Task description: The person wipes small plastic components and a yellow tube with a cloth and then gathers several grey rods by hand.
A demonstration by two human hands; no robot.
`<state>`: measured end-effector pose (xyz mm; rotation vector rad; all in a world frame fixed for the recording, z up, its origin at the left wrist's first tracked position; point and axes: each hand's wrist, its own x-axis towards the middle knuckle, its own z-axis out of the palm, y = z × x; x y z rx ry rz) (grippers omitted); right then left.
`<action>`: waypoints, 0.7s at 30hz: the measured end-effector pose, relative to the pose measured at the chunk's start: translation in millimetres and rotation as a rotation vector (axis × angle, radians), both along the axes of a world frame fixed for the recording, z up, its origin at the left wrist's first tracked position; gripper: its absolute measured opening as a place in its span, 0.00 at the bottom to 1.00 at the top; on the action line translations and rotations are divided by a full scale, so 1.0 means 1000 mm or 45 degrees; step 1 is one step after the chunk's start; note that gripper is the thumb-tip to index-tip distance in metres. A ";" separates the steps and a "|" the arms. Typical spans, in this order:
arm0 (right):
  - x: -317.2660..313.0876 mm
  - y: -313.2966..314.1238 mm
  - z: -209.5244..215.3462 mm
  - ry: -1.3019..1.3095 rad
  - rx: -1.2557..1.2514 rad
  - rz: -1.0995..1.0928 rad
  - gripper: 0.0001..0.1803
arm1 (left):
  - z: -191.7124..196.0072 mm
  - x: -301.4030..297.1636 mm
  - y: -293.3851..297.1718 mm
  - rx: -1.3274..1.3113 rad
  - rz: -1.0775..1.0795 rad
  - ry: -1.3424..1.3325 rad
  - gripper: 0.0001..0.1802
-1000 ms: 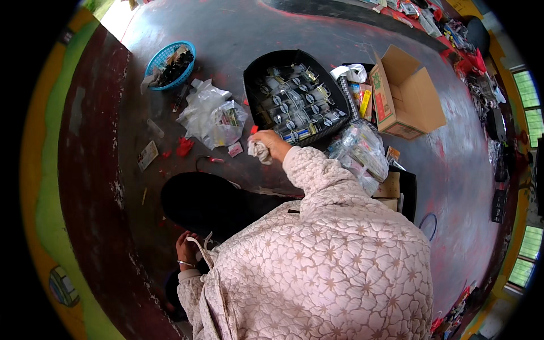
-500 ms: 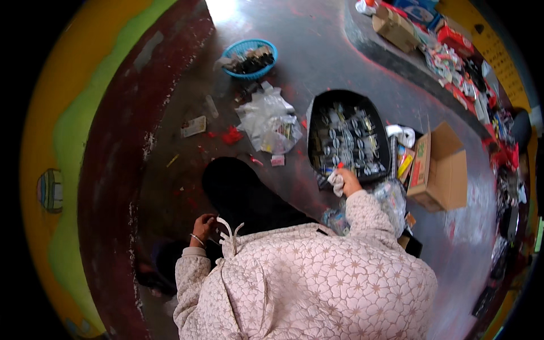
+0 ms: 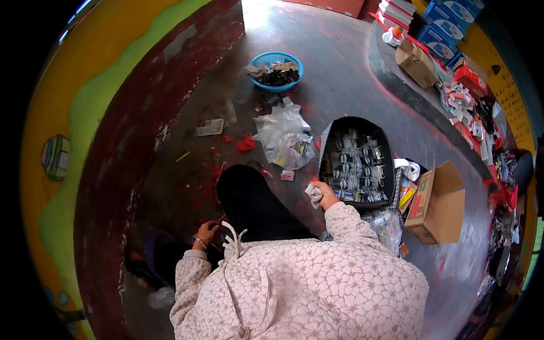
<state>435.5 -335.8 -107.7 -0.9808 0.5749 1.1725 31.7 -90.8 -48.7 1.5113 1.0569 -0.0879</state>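
My right hand is closed round a crumpled whitish cloth, just left of the near corner of a black case. Rows of eyeglasses, several with clear wrapping, lie inside that case. Low on the left, beside my black-clad knee, my left hand has its fingers pinched together. Something thin pokes out by its fingertips, too small to name.
Clear plastic bags and red scraps lie ahead on the floor. Beyond them stands a blue basket of dark items. Right of the case are an open cardboard box and a plastic bag. A cluttered ledge runs along the right.
My right hand has drawn back leftward from the case's near edge with the cloth. The red bit by its fingers no longer shows. The view has shifted; my left hand stays low beside my knee.
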 end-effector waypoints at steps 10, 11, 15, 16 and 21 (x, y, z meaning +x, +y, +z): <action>0.147 0.227 0.132 -0.569 0.314 0.134 0.05 | 0.029 0.008 -0.002 0.145 -0.118 0.029 0.12; 0.182 0.246 0.146 -0.607 0.493 0.140 0.06 | 0.043 0.021 -0.002 0.155 -0.134 0.095 0.13; 0.207 0.303 0.191 -0.751 0.449 -0.165 0.08 | 0.012 -0.004 0.003 0.256 -0.070 0.125 0.13; 0.216 0.303 0.186 -0.758 0.457 -0.083 0.08 | 0.009 -0.002 0.004 0.193 -0.012 0.086 0.13; 0.196 0.254 0.125 -0.621 0.342 -0.037 0.10 | -0.006 -0.002 0.004 0.044 -0.018 0.053 0.13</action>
